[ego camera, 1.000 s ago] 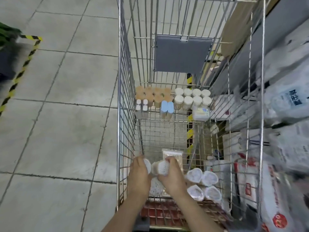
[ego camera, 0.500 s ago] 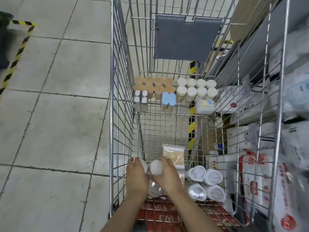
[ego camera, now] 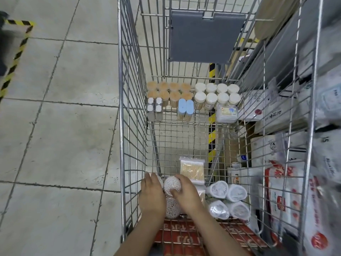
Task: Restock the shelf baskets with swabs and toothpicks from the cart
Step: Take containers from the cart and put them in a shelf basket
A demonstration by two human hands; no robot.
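At the near end of the cart, 1 swab tub is grasped by the right hand; another is covered by the left hand, grip unclear. Either tub could slip on lifting, being rounded.

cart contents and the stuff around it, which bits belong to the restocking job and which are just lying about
Part of the job:
- round swab packs, gripped by left hand and right hand
- flat swab packet
- bagged swab rolls
- toothpick jars
- white-lidded jars
- wire cart

Just lying about:
- grey flap
- striped floor tape
- bagged goods on the shelves
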